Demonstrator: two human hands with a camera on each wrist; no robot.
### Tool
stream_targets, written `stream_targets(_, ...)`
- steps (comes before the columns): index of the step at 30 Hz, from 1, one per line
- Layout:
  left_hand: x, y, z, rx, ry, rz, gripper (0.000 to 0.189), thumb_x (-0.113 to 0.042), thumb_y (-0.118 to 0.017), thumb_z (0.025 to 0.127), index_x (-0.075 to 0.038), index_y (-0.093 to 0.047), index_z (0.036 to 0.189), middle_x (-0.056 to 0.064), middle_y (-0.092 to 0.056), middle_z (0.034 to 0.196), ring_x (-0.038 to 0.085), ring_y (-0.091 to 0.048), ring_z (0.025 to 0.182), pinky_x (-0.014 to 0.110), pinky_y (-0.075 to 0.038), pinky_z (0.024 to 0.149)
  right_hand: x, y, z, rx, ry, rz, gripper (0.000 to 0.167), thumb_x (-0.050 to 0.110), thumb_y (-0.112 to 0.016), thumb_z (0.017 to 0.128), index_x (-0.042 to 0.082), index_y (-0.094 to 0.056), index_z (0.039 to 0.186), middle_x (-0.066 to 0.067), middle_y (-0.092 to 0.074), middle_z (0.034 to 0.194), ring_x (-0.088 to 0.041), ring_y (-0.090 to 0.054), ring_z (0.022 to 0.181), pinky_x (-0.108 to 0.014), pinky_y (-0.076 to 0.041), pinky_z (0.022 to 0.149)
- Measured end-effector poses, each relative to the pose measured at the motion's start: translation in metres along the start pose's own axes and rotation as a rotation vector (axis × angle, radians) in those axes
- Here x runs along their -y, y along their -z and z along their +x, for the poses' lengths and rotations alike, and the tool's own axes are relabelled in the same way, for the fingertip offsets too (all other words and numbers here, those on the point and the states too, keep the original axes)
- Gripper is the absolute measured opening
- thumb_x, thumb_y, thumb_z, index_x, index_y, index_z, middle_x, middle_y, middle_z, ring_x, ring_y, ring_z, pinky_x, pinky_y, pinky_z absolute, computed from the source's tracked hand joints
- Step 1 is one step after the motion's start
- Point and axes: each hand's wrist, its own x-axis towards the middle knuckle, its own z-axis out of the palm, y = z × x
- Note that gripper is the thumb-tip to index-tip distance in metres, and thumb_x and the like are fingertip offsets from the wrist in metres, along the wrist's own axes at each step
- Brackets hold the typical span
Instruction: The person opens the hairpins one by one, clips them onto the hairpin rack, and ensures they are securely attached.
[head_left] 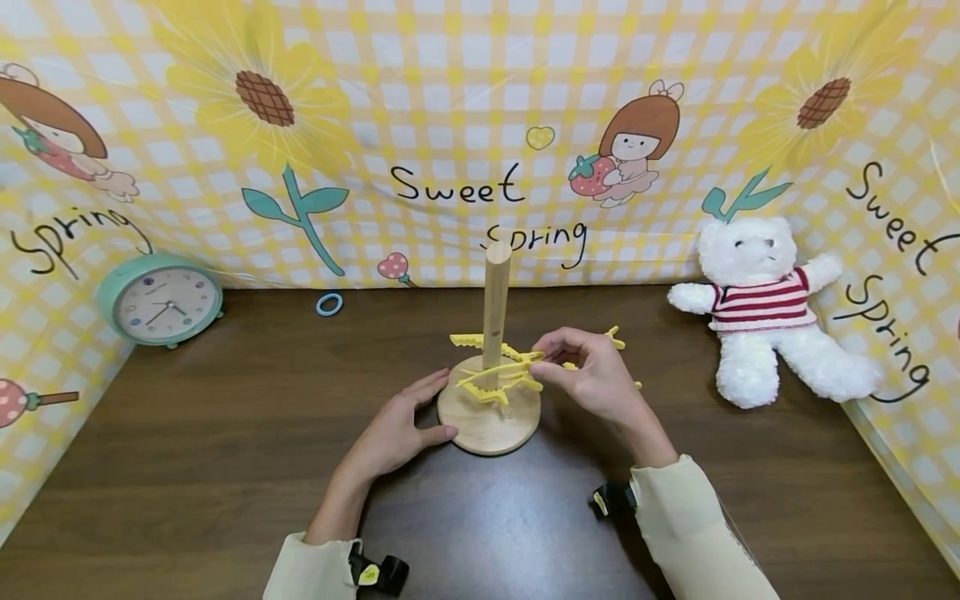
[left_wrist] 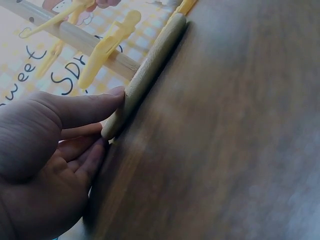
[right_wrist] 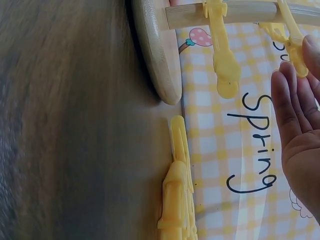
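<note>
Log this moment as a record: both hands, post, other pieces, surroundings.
Left hand: grips edge of round wooden base
Right hand: pinches yellow piece
Post: upright on base
Other pieces: one low by post; more on table, right of base
Back left: green clock, blue ring
Right: white teddy bear, striped shirt

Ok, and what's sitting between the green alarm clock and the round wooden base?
The head view shows a blue ring on the table between clock and base, toward the back, and the left hand holding the base's left edge.
</note>
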Motion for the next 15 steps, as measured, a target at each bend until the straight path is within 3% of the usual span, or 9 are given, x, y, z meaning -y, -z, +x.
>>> stream_targets(15,0.0005,0.0,0.0,0.006,-0.013,-0.002,0.077,-0.015,-0.08,0.09,-0.003,-0.04,0.155,0.009,-0.037,0.161,0.031,-0.027,0.15,0.054,-0.026,0.118,0.0018,-0.001,-0.0006,0.023,-0.029,-0.008,0.017,0.003,-0.081,0.085,0.002,-0.072,0.099,-0.008,-0.07,0.091,-0.023,-0.065,0.083,-0.034,-0.055,0.077)
